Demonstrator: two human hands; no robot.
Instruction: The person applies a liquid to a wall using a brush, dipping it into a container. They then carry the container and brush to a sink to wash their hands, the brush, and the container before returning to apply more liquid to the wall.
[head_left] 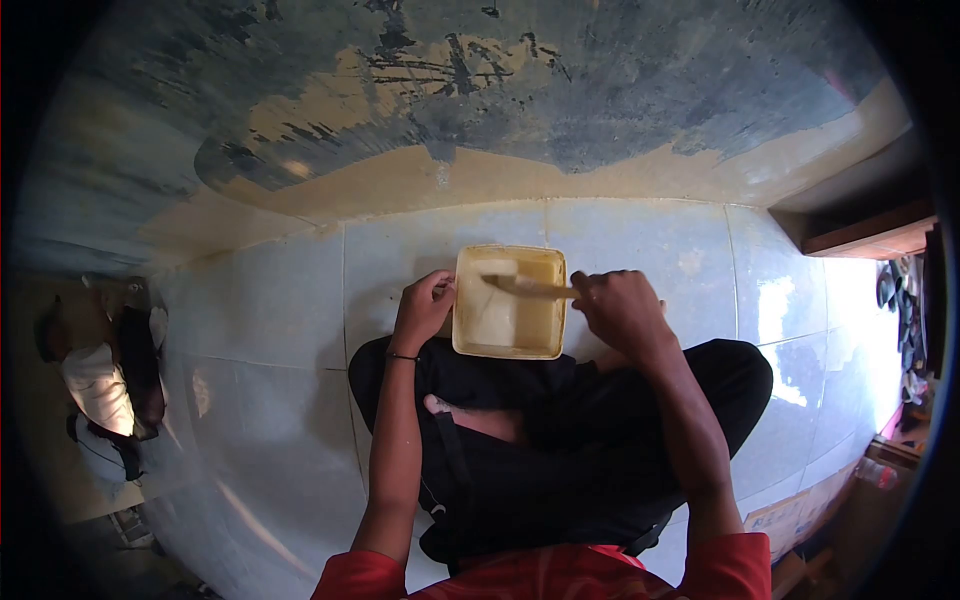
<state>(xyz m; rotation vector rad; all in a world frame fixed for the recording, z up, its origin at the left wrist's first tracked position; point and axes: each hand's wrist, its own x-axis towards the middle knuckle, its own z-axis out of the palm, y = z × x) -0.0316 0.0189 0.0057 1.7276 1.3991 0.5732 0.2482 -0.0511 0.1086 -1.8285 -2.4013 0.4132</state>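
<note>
A square, cream plastic tub (510, 351) stands on the tiled floor in front of my crossed legs. Pale, whitish liquid (490, 325) covers part of its inside. At the tub's left rim my left hand (428, 303) is closed, its fingers gripping the edge. My right hand (620, 308) is wrapped around the handle of what looks like a paintbrush (540, 290), light wood with a darker tip. The brush reaches over the right rim, its tip inside the tub; fine detail of that tip is blurred.
Ahead rises a wall (440, 80) with patchy dark grey-green paint over beige. Grey-white floor tiles (640, 240) surround me. A wooden shelf (870, 235) stands at the right, with clutter beyond it. Another person (105, 380) is at the far left. A cardboard piece (790, 518) lies lower right.
</note>
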